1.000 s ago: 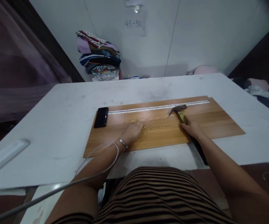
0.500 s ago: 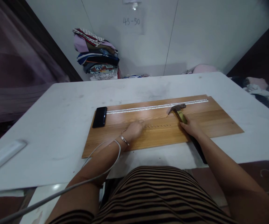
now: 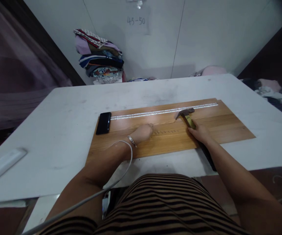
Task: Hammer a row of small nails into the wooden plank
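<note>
Gripping a hammer in the right hand, closed around the handle, with its head over the right half of a wooden board and near two white strips. Reaching over the same board with the left hand, at the left end of a row of small nails; cannot tell the spread of its fingertips, nor anything held between them. Wearing a silver bracelet on the left wrist, near a grey cable. Working at a white counter, with a black phone on the board's left end, beside the strips. Facing piled cloth beyond the far edge.
</note>
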`<action>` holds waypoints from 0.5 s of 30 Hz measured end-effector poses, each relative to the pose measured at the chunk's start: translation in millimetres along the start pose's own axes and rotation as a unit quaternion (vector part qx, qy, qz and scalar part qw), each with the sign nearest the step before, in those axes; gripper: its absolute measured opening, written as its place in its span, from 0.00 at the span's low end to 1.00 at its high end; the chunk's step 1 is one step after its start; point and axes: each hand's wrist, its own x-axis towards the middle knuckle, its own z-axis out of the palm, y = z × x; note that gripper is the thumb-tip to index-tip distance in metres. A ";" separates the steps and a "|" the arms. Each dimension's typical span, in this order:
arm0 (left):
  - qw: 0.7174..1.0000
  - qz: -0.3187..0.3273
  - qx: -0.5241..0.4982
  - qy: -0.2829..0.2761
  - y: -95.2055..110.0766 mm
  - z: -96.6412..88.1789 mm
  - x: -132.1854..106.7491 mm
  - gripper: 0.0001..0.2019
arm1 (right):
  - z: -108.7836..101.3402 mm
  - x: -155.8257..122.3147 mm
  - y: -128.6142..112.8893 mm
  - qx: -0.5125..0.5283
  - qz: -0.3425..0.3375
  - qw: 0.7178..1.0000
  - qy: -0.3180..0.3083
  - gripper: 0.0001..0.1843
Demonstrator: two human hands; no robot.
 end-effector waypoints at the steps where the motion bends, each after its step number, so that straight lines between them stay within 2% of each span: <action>1: 1.000 0.013 0.009 -0.015 0.7 -1.1 0.8 0.11 | -0.3 -0.2 -0.4 0.000 0.000 1.000 -0.001 0.32; 3: 0.998 0.046 0.016 -0.041 2.1 -3.2 0.6 0.10 | -0.9 -0.8 -1.2 0.001 0.004 1.000 -0.001 0.32; 7: 0.997 0.070 -0.024 -0.020 4.7 -2.7 -4.0 0.10 | -1.7 -1.4 -2.6 0.002 0.012 1.000 -0.001 0.32; 12: 0.998 0.027 -0.051 -0.008 5.6 8.8 -6.3 0.10 | -2.2 -0.9 -2.5 -0.003 0.012 1.000 -0.010 0.33; 15: 0.997 -0.016 -0.070 -0.007 0.4 12.2 -8.2 0.07 | -2.0 -0.9 -1.8 -0.002 0.010 1.000 -0.008 0.33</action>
